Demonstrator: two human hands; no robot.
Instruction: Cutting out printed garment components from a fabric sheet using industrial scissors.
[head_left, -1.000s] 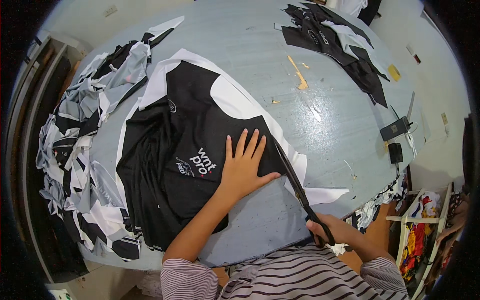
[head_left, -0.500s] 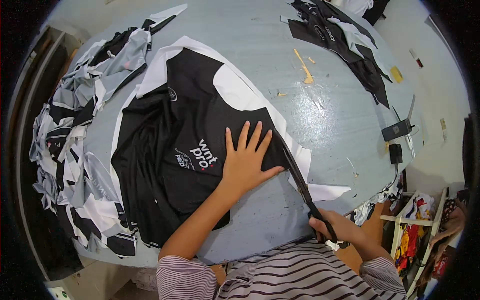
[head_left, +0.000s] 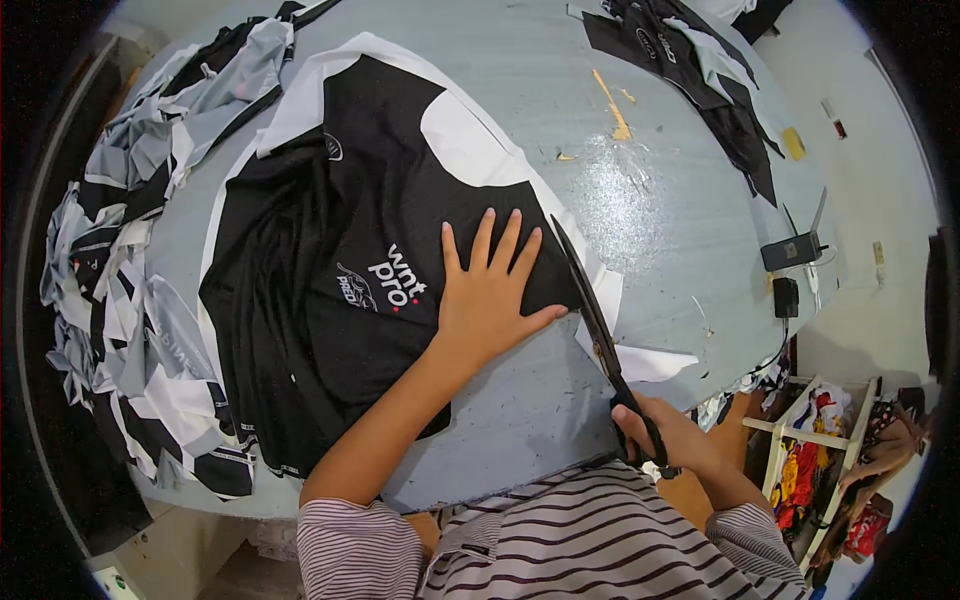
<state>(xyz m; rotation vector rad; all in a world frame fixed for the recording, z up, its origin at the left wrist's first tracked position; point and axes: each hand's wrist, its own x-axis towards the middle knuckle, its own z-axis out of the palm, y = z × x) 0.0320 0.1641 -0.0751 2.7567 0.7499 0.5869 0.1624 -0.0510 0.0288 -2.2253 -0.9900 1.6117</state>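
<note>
A black printed fabric panel (head_left: 300, 240) with a white margin lies spread on the grey-blue table. My left hand (head_left: 485, 300) rests flat on its right part, fingers spread. In my right hand (head_left: 665, 435) are large dark scissors (head_left: 603, 345), gripped by the handles near the table's front edge. Their blades point up and away along the panel's right edge, the tips at the white margin (head_left: 575, 235). Beside the blades lies a trimmed white strip (head_left: 650, 362), at the panel's lower right.
A heap of grey, white and black cut fabric (head_left: 150, 330) lines the table's left side. More black pieces (head_left: 690, 90) lie at the far right. A black router-like box (head_left: 790, 252) and an adapter (head_left: 786, 297) sit at the right edge. A rack with colourful cloth (head_left: 800, 470) stands beyond.
The scissor blades have gone from nearly closed together to slightly parted at the tips, now showing against the white margin. The whole view has shifted slightly; my left hand stays flat on the panel.
</note>
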